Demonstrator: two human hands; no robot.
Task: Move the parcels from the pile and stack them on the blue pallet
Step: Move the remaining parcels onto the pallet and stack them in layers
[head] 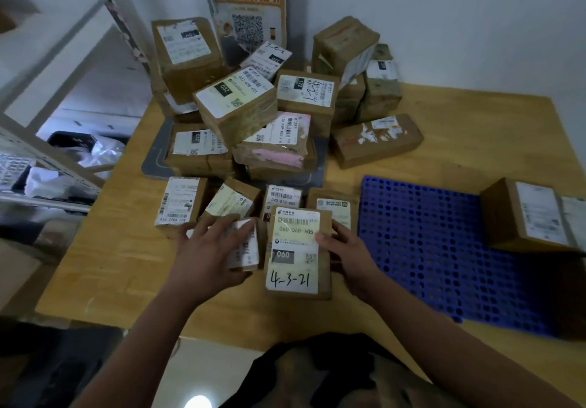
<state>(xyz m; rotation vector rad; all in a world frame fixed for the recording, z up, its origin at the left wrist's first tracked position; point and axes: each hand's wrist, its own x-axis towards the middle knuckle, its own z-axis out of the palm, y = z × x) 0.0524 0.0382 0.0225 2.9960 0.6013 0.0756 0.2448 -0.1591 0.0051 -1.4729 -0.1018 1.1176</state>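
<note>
Both arms reached forward over the wooden table (111, 265). The left hand (209, 249) clasped a small parcel (245, 242), fingers laid across its top and thumb at its near edge. The right hand (348, 258) gripped the right edge of a bigger parcel (295, 265), thumb pressed on its label, which read "060-06B-A05", "060" and a handwritten "4-3-21". Just behind, another box (282, 200) read "070-070-A80". To the right lay the blue pallet (428, 249), with one parcel (526, 214) on its far right corner. Further back the pile (253, 106) sat heaped, one box marked "032". A torn QR-code poster (247, 17) leaned against the white wall, and metal shelving (47, 141) stood on the left.
</note>
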